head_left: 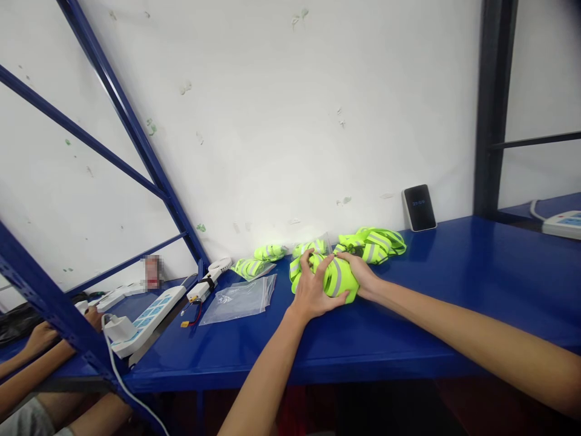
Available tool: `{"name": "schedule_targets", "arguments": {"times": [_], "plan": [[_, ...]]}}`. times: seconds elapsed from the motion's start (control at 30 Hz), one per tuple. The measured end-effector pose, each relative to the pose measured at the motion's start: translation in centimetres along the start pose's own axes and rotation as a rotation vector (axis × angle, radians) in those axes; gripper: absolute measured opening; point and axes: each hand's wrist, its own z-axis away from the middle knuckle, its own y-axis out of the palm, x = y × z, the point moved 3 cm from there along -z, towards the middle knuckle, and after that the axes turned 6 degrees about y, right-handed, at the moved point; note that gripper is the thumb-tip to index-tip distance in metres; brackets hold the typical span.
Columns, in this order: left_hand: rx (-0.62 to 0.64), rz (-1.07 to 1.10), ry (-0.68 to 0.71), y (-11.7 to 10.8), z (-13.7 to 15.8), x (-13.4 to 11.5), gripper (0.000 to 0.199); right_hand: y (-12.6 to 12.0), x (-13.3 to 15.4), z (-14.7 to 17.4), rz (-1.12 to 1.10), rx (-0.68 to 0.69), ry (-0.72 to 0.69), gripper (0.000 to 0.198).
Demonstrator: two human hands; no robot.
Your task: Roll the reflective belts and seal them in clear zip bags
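A bundled hi-vis reflective vest (338, 277), fluorescent yellow-green with silver-grey bands, rests on the blue table (436, 290). From the left, my left hand (313, 287) grips it with fingers curled over the top and thumb along the near side. My right hand (361, 275) presses against its right side; some of those fingers are hidden behind the bundle. Just behind lies a looser heap of the same banded material (374, 244). Farther left are smaller packed bundles, one in a clear bag (249, 267). Flat clear zip bags (240, 300) lie left of my hands.
A white handheld fan (220, 264) and a battery pack with wires (200, 290) lie left. A black-screened device (420, 208) leans on the wall. Blue frame posts (86, 327) divide off a power strip (149, 321) and another person's hands (43, 336).
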Motion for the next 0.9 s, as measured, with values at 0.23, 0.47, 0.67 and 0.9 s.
{"name": "schedule_targets", "arguments": {"times": [0.23,0.47,0.67,0.9], "plan": [[-0.053,-0.011,0.021,0.2,0.3,0.5,0.067,-0.4,0.8,-0.2,0.281,-0.018,-0.127,0.045],[-0.310,0.184,-0.413,-1.6,0.3,2.5,0.079,1.0,3.1,2.7,0.637,0.247,-0.674,0.039],[-0.280,0.377,-0.467,-1.9,0.8,2.7,0.069,1.9,2.3,4.3,0.874,0.330,-0.758,0.042],[-0.345,0.220,-0.362,-1.1,0.5,1.8,0.060,1.3,0.9,1.7,0.680,0.136,-0.706,0.040]]}}
